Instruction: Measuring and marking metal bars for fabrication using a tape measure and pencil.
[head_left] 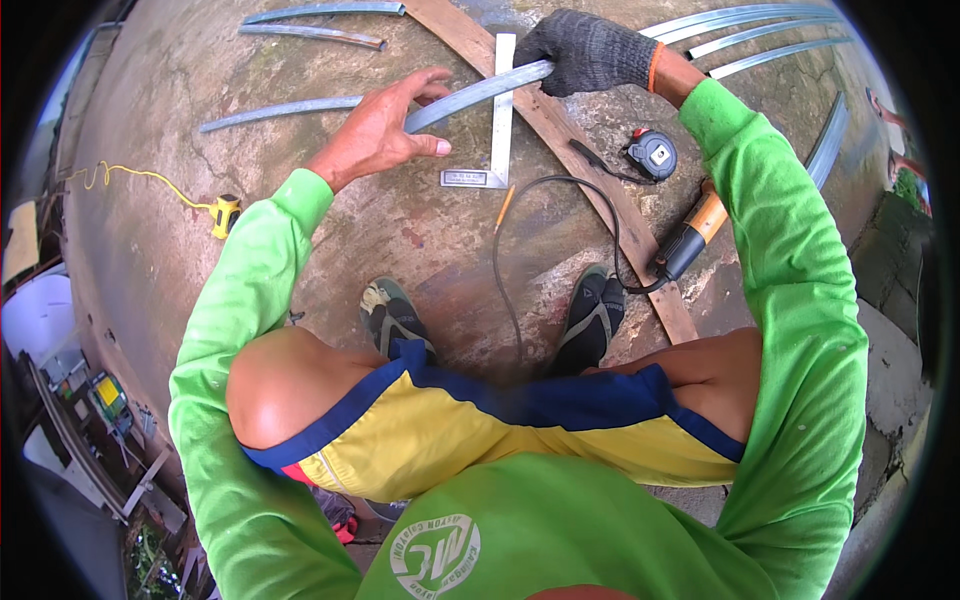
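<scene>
A long grey metal channel [470, 98] slants across in front of me, its left end lower than its right. My right hand [580, 55], in a dark grey knitted glove, is wrapped round the channel. My bare left hand [375, 130] is at its left end, thumb and fingers apart with that end between them. A metal try square [503, 135] lies under the channel, its blade crossing beneath it. To the right are a tape measure [652, 155] and an orange-and-black angle grinder [692, 232], partly hidden by my right sleeve.
A wooden plank [620, 225] runs diagonally across the concrete floor. The grinder's black cord [560, 181] loops near my feet, beside an orange pencil-like stick [505, 205]. Further metal channels [325, 10] lie at the far left and far right. A yellow cord connector [226, 214] sits left.
</scene>
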